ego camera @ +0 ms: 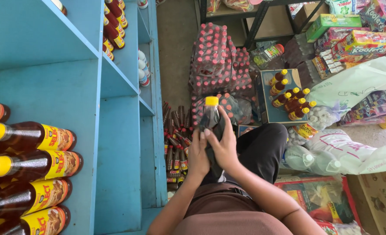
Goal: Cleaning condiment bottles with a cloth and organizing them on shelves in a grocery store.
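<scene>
We grip a dark bottle with a yellow cap, left hand and right hand with fingers clamped around it, just right of the blue shelf, above floor stock.

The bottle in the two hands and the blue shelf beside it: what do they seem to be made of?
The bottle looks like clear, glossy plastic: dark liquid shows through it, and its yellow cap seems matte plastic. The left hand and right hand both grip it. The blue shelf seems painted wooden board, flat and matt with straight panel edges, though paint hides the grain.
</scene>
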